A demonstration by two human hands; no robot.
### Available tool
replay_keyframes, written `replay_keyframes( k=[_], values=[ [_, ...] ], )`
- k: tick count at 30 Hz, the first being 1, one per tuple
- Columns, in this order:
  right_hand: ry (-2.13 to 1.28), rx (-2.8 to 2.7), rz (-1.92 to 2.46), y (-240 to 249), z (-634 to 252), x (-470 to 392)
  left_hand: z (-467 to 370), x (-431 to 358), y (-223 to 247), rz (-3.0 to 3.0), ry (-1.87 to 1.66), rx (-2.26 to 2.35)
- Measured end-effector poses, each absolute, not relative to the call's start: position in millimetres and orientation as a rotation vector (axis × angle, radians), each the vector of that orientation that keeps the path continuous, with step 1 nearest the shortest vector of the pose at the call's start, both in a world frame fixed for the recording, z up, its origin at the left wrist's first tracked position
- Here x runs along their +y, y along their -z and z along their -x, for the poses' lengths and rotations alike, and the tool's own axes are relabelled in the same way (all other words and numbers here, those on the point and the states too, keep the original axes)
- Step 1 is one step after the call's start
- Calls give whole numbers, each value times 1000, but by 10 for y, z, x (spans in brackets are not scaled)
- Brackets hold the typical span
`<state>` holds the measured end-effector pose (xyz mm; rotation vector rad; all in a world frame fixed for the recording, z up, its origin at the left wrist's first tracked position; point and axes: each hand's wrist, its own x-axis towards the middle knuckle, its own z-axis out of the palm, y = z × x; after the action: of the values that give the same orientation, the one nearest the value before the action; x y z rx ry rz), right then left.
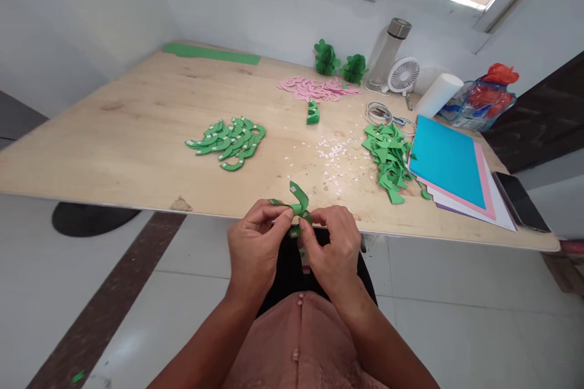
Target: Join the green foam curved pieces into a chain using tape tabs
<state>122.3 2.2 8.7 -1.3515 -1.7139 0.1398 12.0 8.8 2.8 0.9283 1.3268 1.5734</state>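
Note:
A green paper piece with curved arms and small white patches is held between both hands at the table's front edge. My left hand pinches its left side between thumb and fingers. On the right side, my right hand is closed on it, thumb against a lower arm. Beyond and to the left lies a pile of curved green strips with white patches. A small folded green piece stands farther back. White paper bits are scattered right of centre.
Green scraps lie at right beside blue, pink and white sheets, a phone and tape rolls. Pink cutouts, green paper figures, a bottle, a fan and a white roll are at the back.

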Motion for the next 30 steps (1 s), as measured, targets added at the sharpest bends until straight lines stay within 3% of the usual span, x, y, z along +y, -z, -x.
replay_keyframes(
  k=[30],
  values=[
    [-241, -1730, 1514, 59, -1520, 288, -147, 234, -81, -584, -1567, 1217]
  ],
)
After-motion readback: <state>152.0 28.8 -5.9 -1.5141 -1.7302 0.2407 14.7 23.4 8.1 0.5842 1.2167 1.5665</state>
